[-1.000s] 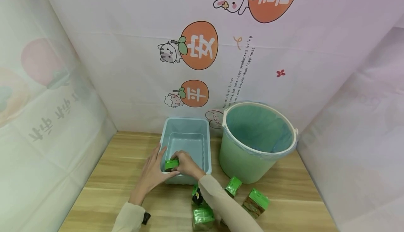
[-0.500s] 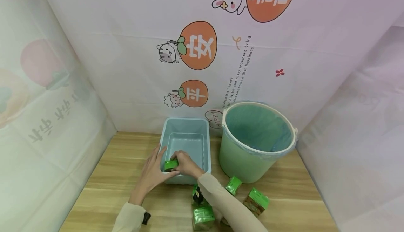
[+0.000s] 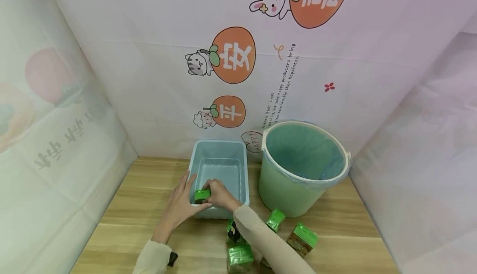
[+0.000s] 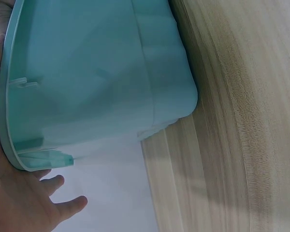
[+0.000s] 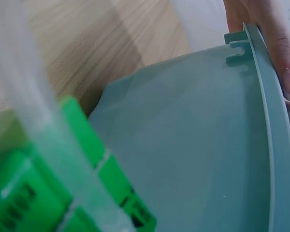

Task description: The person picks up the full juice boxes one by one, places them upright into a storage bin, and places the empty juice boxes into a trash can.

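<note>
In the head view, a small green-topped box [image 3: 202,195] stands in the near left corner of a light blue plastic bin [image 3: 220,141]. My right hand [image 3: 220,194] reaches over the bin's front and pinches this box, its fingers partly hidden. My left hand [image 3: 181,203] rests on the same corner, thumb along the front rim and fingers spread up the left side. From the left wrist, the fingers [image 4: 70,207] extend straight past the rim's corner. The right wrist view is filled by the bin's outer wall [image 5: 183,130] and a blurred green package [image 5: 43,188] close to the camera.
Several more green-topped packages lie in front of the bin, among them one package [image 3: 239,258] near the sleeve [image 3: 272,241], one [image 3: 275,219] by the bucket, and a brown-sided box [image 3: 302,239]. A pale green lined bucket [image 3: 283,191] stands right of the bin. Printed cloth [image 3: 156,79] encloses the table.
Both hands and the box hold nearly the same places. The head view has shifted very slightly.
</note>
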Demonstrator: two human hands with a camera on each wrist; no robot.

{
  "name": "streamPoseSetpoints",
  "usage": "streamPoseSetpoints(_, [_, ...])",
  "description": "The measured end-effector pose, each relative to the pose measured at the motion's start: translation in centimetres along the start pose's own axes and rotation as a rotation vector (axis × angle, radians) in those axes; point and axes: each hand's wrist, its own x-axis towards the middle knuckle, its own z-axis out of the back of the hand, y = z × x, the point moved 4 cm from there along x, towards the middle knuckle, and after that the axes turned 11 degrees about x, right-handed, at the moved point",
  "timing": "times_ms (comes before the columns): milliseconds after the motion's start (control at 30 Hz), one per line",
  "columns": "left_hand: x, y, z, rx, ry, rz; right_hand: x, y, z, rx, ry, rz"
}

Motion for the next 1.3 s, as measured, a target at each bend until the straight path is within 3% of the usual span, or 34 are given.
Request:
streamPoseSetpoints(600, [0.05, -0.15, 0.31, 0.003, 0.007, -0.005, 0.04, -0.16, -0.09, 0.008, -0.028, -0.045])
streamPoseSetpoints(1300, [-0.08, -0.17, 0.01, -0.002, 0.001, -0.001, -0.32, 0.02, 0.04, 0.075, 0.056, -0.099])
